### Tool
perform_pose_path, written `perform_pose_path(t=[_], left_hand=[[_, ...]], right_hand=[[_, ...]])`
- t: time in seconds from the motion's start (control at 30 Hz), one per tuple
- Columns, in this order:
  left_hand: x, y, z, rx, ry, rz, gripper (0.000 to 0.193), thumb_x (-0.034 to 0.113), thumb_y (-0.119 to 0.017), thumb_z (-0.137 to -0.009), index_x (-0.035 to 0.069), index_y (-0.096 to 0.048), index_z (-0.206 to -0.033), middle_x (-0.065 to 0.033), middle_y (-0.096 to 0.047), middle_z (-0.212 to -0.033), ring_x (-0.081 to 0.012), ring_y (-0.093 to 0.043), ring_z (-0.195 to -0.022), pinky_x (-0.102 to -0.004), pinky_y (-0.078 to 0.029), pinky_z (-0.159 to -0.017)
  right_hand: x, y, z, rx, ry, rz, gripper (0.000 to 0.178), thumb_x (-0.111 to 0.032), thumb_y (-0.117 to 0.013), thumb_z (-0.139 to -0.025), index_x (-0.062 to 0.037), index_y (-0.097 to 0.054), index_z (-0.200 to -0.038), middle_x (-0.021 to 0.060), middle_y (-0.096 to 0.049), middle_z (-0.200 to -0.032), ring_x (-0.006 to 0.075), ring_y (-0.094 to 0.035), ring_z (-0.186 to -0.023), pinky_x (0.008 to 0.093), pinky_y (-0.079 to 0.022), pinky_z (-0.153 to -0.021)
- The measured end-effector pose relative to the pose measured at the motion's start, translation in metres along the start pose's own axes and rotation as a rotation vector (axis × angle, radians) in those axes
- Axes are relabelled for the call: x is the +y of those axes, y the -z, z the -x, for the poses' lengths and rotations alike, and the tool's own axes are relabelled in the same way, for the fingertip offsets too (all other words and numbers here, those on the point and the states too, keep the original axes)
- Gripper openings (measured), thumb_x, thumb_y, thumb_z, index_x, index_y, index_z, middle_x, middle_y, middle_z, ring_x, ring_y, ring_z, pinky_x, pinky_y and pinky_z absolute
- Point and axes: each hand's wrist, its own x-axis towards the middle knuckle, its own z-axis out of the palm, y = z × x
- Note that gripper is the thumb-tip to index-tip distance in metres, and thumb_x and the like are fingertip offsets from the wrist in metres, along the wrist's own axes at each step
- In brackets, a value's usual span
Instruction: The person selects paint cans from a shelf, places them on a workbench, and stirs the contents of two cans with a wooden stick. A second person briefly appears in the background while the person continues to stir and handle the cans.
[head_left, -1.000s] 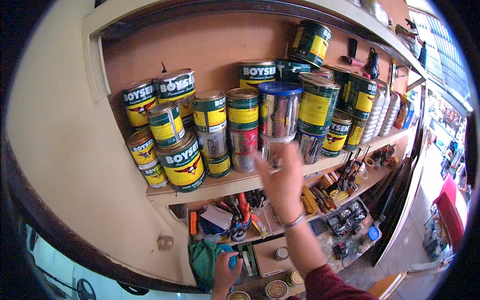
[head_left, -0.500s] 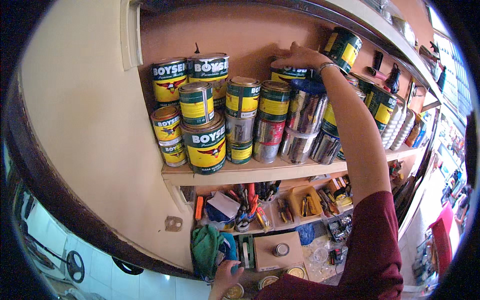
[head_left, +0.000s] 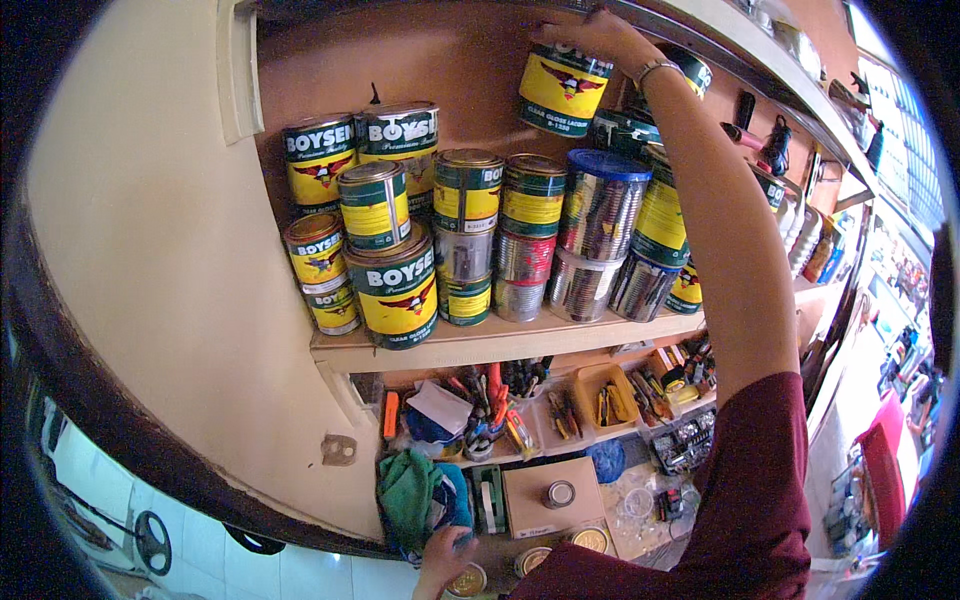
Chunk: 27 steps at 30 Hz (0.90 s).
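Note:
My right hand (head_left: 592, 40) is raised at the back of the upper shelf, closed over the top of a green-and-yellow paint can (head_left: 563, 92). The can hangs tilted above the rows of cans, apart from the shelf. Under it stand a silver tin with a blue lid (head_left: 608, 195) and a smaller green-and-yellow can (head_left: 533, 195) stacked on a red-and-silver one. Low down, my left hand (head_left: 443, 558) is open, its fingers loosely bent, beside a green cloth (head_left: 408, 490) and a can with a gold lid (head_left: 467, 580).
Stacked paint cans (head_left: 395, 295) crowd the shelf (head_left: 480, 345) on the left. Below are tools in bins, including a yellow tray (head_left: 607, 398). A small can (head_left: 560, 493) stands on a cardboard box (head_left: 530, 510). Another shelf (head_left: 730, 40) overhangs at upper right; a wall panel (head_left: 150, 230) bounds the left.
My right hand has lifted the paint can up from behind the front row, so its full label now shows. My left hand stays low, nearly where it was.

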Motion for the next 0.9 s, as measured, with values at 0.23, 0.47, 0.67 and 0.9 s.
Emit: perform_pose_path(t=[0.23,0.47,0.67,0.9], left_hand=[[0.001,0.004,0.000,0.008,0.029,0.038,0.033,0.031,-0.076,-0.090,0.006,-0.067,-0.110,-0.0162,-0.070,-0.102,-0.0359,-0.069,-0.096,-0.0463,-0.054,-0.084],[0.000,0.006,0.005,0.009,0.057,0.012,0.034,0.032,-0.076,-0.090,0.006,-0.068,-0.110,-0.0165,-0.070,-0.101,-0.0348,-0.069,-0.095,-0.0458,-0.054,-0.084],[-0.006,0.003,0.007,-0.006,0.038,-0.040,0.034,0.033,-0.077,-0.089,0.006,-0.069,-0.109,-0.0166,-0.071,-0.100,-0.0340,-0.070,-0.095,-0.0461,-0.055,-0.084],[0.010,0.009,0.013,-0.117,0.227,0.027,0.038,0.032,-0.073,-0.094,0.013,-0.064,-0.124,-0.0184,-0.067,-0.117,-0.0366,-0.065,-0.110,-0.0490,-0.051,-0.095]], right_hand=[[-0.002,-0.014,-0.014,0.031,-0.135,0.052,0.074,-0.076,-0.064,-0.082,-0.0233,-0.068,-0.133,0.0234,-0.069,-0.123,0.0376,-0.065,-0.121,0.0439,-0.050,-0.107],[-0.033,-0.029,0.037,0.011,-0.251,0.087,0.109,-0.086,-0.065,-0.073,0.0017,-0.060,-0.137,0.0265,-0.062,-0.138,0.0430,-0.062,-0.126,0.0469,-0.051,-0.107],[-0.038,-0.055,0.049,-0.159,-0.381,0.113,0.125,-0.087,-0.075,-0.060,-0.0013,-0.051,-0.148,0.0198,-0.055,-0.151,0.0400,-0.050,-0.141,0.0684,-0.029,-0.117],[-0.048,-0.057,0.069,-0.229,-0.335,0.146,0.130,-0.091,-0.073,-0.057,0.0021,-0.050,-0.145,0.0288,-0.057,-0.144,0.0459,-0.054,-0.135,0.0597,-0.041,-0.113]])
